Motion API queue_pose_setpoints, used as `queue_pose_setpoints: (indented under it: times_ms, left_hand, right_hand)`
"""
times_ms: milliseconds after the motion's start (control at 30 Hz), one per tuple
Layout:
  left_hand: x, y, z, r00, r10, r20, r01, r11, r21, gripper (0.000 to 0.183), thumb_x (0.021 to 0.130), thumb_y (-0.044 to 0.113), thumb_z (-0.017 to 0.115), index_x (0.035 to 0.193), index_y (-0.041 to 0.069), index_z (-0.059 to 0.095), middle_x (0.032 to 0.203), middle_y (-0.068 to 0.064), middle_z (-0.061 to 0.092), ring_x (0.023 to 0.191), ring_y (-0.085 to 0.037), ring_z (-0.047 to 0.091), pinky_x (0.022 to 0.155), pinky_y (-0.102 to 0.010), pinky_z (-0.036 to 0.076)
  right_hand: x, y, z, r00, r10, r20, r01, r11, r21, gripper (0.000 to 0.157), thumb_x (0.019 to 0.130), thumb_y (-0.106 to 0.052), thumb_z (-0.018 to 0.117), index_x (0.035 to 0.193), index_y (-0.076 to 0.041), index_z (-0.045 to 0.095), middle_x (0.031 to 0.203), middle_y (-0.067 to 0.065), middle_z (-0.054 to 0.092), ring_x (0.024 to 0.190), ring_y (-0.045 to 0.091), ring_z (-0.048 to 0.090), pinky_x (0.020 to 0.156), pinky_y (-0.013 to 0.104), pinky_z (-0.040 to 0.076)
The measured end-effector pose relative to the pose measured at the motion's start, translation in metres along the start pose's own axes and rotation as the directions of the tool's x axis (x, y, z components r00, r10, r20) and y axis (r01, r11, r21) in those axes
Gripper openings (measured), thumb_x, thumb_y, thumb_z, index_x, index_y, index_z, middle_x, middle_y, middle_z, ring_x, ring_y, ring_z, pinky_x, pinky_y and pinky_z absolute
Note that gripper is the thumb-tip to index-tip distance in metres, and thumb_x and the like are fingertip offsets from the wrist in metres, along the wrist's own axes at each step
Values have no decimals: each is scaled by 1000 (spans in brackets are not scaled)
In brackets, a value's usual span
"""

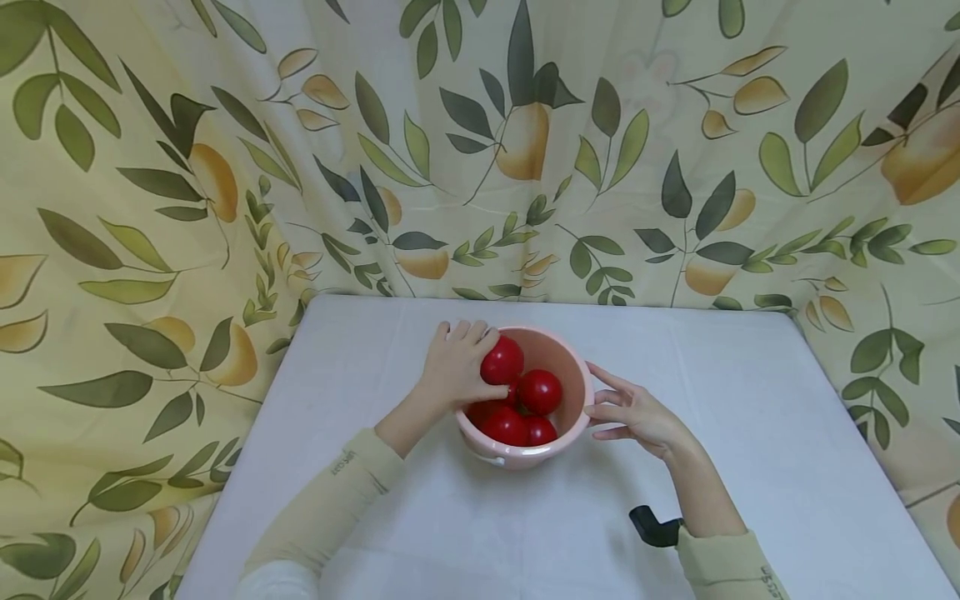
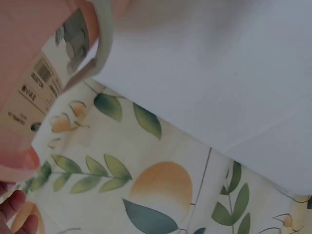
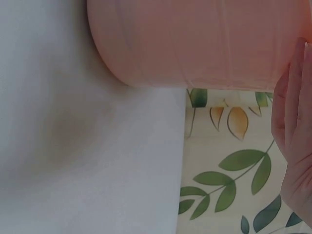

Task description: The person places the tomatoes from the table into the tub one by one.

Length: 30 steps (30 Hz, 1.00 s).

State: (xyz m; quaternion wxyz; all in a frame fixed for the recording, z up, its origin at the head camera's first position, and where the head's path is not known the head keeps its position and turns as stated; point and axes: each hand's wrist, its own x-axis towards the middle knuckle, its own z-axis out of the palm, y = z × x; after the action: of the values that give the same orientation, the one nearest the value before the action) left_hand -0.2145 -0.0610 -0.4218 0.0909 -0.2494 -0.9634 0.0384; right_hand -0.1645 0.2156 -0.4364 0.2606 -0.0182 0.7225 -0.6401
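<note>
A pink bucket point(image 1: 573, 367) with a pale handle stands upright on the white-covered table, several glossy red balls point(image 1: 540, 392) inside it. At its left rim my left hand point(image 1: 457, 362) holds another red ball point(image 1: 502, 360), thumb on the near side and fingers on the far side. The left wrist view shows the labelled bucket wall point(image 2: 29, 92) and a few fingertips point(image 2: 22, 209) just past its rim. On the opposite side, my right hand point(image 1: 630, 412) touches the outer wall with extended fingers. Those fingers point(image 3: 295, 102) lie along the bucket point(image 3: 195, 44) in the right wrist view.
The white tabletop point(image 1: 360, 350) reaches out on every side of the bucket. A curtain point(image 1: 585, 150) printed with leaves and fruit hangs behind the table and along its sides. A black wrist mount point(image 1: 655, 527) sticks out by the right sleeve point(image 1: 723, 562).
</note>
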Motion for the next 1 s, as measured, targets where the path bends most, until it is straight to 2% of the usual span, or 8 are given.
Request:
queue_pose_setpoints:
  times_ms: [133,300,500,733,1000]
  left_hand:
    - [2,9,5,995,77,71,-79,996,33,76,67,65,59,128,22,44,125,0,46,113,-18,39,96,-43,36]
    - [6,14,11,975,151,162,-171,979,114,78,68,67,56,130,23,43,129,1,44,117,-17,35,97,-39,36]
    - [8,14,13,963,149,224,-190,966,177,80,67,64,62,131,21,43,130,1,43,119,-18,34,99,-37,34]
    - [9,14,15,954,139,265,-198,956,214,81,66,62,65,132,21,43,131,1,43,119,-18,33,98,-36,33]
    - [9,17,14,940,141,312,-245,913,326,77,68,60,65,132,23,43,127,3,45,114,-17,34,95,-36,30]
  right_hand:
    - [0,0,0,1000,2,-1,-2,1000,3,78,82,-15,66,145,-15,20,101,15,59,87,21,62,76,43,53]
    - [0,0,2,1000,4,-10,-4,1000,-4,78,82,-16,66,145,-15,20,109,19,57,87,21,63,75,43,52]
    - [-1,-1,3,1000,-9,-11,9,1000,-3,76,84,-14,64,146,-14,18,103,17,58,84,20,64,71,38,54]
    - [0,0,3,1000,4,-7,-4,1000,-9,77,83,-16,65,145,-15,19,115,24,53,88,21,63,76,43,52]
    - [2,1,3,1000,5,-9,-5,1000,-8,78,82,-16,66,145,-16,21,112,23,55,89,23,63,79,46,51]
